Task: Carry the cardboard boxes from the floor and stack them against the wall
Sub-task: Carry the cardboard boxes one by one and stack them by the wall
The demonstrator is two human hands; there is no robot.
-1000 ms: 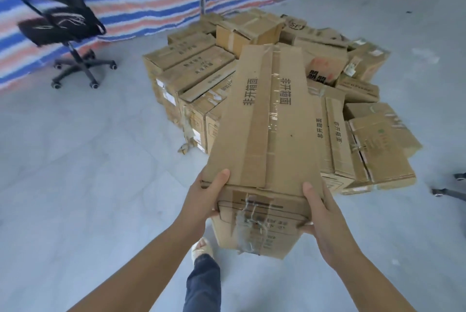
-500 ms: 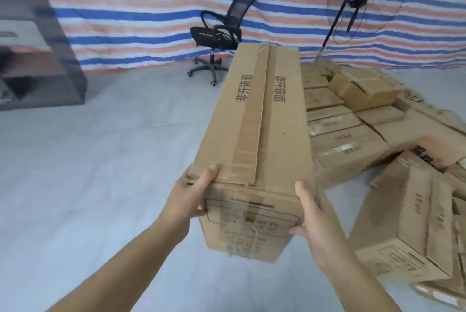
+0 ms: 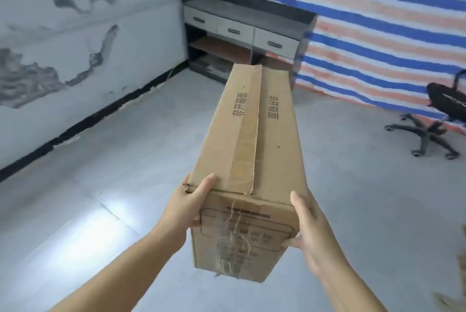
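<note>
I carry a long brown cardboard box (image 3: 254,140) lengthwise in front of me, above the floor, its far end pointing toward the room's corner. Printed characters run along its taped top seam, and a printed label with loose tape strands covers the near end. My left hand (image 3: 189,207) grips the near left corner, thumb on top, fingers under the side. My right hand (image 3: 311,231) holds the near right edge, thumb up along the side and fingers wrapped round the end face. The stained white wall (image 3: 75,59) stands to the left.
A dark desk (image 3: 252,32) with three grey drawers stands in the corner beyond the box's far end. A striped blue, white and orange tarp (image 3: 378,21) hangs at the right. A black office chair (image 3: 438,120) stands at the right edge. Grey floor (image 3: 113,185) lies along the wall.
The view has swung left with the box still in both hands: the pile of boxes and the fan have left the view, and the white wall and the desk have come into it.
</note>
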